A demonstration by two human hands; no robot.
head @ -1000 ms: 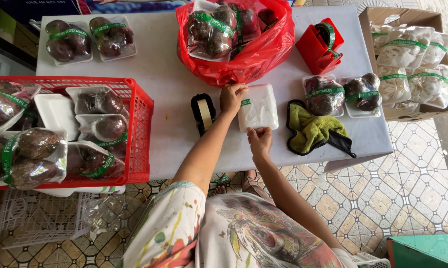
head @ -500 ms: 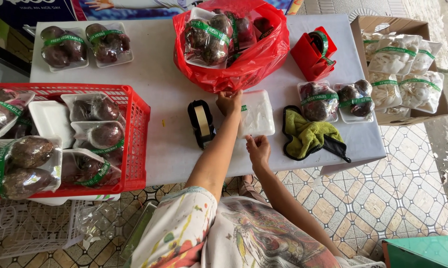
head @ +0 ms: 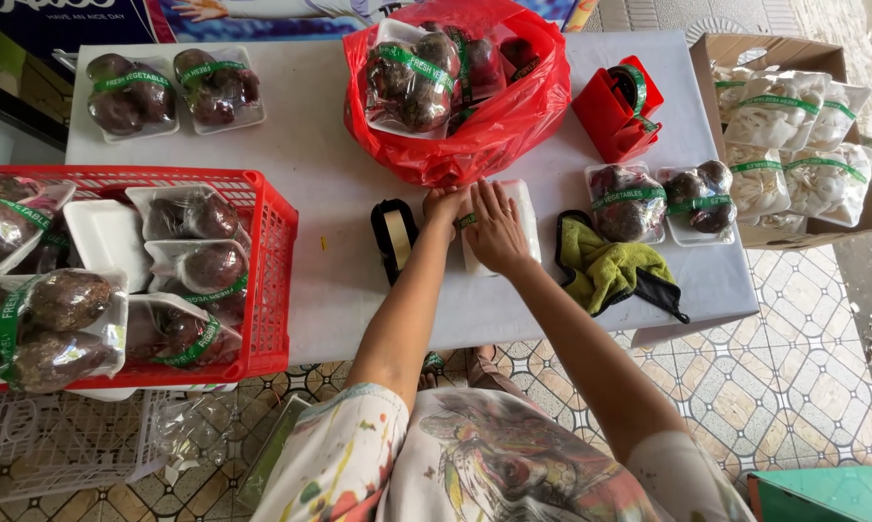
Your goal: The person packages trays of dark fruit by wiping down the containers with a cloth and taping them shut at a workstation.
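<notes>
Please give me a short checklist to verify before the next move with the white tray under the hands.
1. Both hands on tray: left hand and right hand rest on it: ok.
2. Tray flat on table: ok.
3. Tray contents: hidden by the hands: cannot tell.
4. Tape dispenser close by, left of tray: ok.
5. Red bag apart from tray: touching or nearly: cannot tell.

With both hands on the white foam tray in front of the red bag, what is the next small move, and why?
Probably press the green tape strip flat onto the white foam tray. The right hand lies over the tray, the left hand touches its edge, and the strip sits between the two hands, so smoothing it down seems the nearest step.
</notes>
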